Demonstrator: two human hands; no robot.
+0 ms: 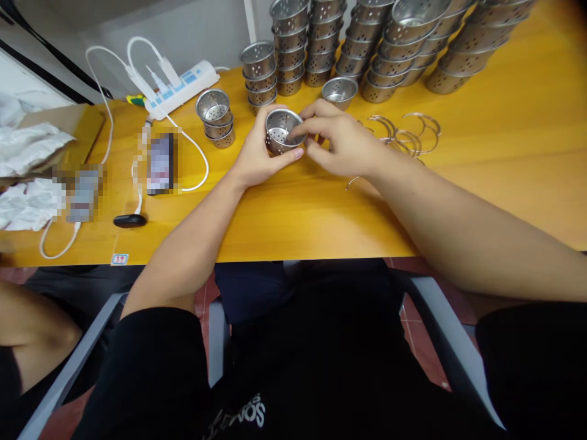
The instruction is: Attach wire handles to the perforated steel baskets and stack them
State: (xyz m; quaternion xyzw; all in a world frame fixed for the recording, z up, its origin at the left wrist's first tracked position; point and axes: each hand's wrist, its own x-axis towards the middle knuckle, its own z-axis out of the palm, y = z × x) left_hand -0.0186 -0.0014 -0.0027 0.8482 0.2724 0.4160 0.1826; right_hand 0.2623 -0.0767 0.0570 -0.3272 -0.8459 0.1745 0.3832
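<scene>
A perforated steel cup (pixel 276 135) is tilted toward me above the table, its open top showing the holes in its base. Wrapped around the cup's left side and front is my left hand (pixel 260 153), closed on it. My right hand (pixel 337 137) is at the cup's right rim, with a bent finger reaching inside. Its fingers are drawn together; whatever they may pinch is too small or hidden. Just behind the hands stands a single steel cup (pixel 339 91). Thin curved metal wires (pixel 403 137) lie in a loose pile right of my right hand.
Tall stacks of perforated cups (pixel 383 64) line the back, and a short stack (pixel 215 119) stands to the left. A white power strip (pixel 186 88) with cables, a phone (pixel 160 164) and a black oval object (pixel 129 220) occupy the left side. Another person's leg (pixel 36 330) shows lower left.
</scene>
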